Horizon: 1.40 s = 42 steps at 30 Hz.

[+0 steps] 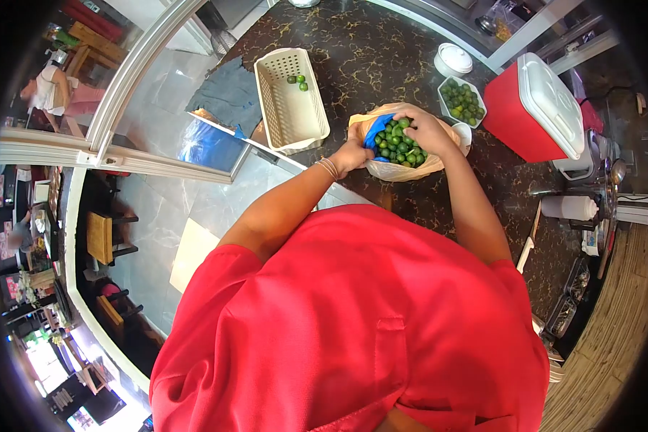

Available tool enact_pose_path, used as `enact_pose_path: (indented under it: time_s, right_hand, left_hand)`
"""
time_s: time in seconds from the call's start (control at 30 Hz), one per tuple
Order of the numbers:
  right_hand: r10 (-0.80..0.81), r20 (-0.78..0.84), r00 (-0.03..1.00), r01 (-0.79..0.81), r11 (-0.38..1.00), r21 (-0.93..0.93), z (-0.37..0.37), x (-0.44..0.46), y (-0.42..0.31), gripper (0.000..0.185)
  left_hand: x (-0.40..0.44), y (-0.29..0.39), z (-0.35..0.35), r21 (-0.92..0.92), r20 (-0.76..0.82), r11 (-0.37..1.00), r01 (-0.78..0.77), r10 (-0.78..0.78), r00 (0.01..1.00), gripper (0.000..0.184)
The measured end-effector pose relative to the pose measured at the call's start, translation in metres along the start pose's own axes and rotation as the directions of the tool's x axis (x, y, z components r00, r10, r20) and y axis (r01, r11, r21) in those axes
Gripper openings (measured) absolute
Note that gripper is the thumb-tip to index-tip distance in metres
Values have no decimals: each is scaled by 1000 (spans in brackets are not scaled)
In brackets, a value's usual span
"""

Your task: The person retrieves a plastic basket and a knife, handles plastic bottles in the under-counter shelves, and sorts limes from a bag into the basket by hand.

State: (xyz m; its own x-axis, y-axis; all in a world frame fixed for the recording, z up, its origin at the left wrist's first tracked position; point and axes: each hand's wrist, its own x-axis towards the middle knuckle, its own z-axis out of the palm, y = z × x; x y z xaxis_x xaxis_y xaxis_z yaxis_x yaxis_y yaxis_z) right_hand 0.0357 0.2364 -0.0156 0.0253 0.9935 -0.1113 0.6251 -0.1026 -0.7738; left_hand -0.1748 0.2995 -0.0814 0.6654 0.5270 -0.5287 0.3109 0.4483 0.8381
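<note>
A plastic bag point(410, 173), pale outside with a blue layer point(376, 129) inside, stands on the dark counter full of small green limes point(399, 150). My left hand point(351, 155) is closed on the left edge of the bag. At the bag's mouth, my right hand point(428, 133) curls over the limes, with a lime between its thumb and fingers. Left of the bag is a cream perforated plastic basket point(294, 126), holding three green limes point(299, 82) near its far end. A white bowl point(462, 102) of yellowish-green limes sits to the right of the bag.
A white lidded pot point(453, 60) and a red cooler with a white lid point(529, 108) stand at the right. Beside the bag is a small white cup point(464, 134). A grey cloth point(230, 97) lies left of the basket. A person point(54, 90) is beyond the glass.
</note>
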Motion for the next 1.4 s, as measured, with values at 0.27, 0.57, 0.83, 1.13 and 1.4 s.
enact_pose_path:
  time_s: [0.27,0.57,0.83,1.13,1.4]
  right_hand:
    - [-48,-170,984,53,998,27,9,-7,12,26]
    - [294,-1,956,-167,545,822,7,-34,33,28]
    - [116,-245,963,-237,798,-554,60,-29,6,53]
    - [69,-286,956,-205,854,-479,48,-19,14,31]
    - [197,109,974,-154,936,-317,22,42,-61,10]
  left_hand:
    - [-2,-15,3,-279,71,960,0,21,997,97]
    - [-18,-2,13,-410,67,907,100,-79,995,103]
    - [-2,-29,6,-181,8,975,-128,132,991,104]
    - [1,-17,-6,365,32,905,-218,222,975,96]
    - [11,-31,-15,413,93,844,-342,335,938,101]
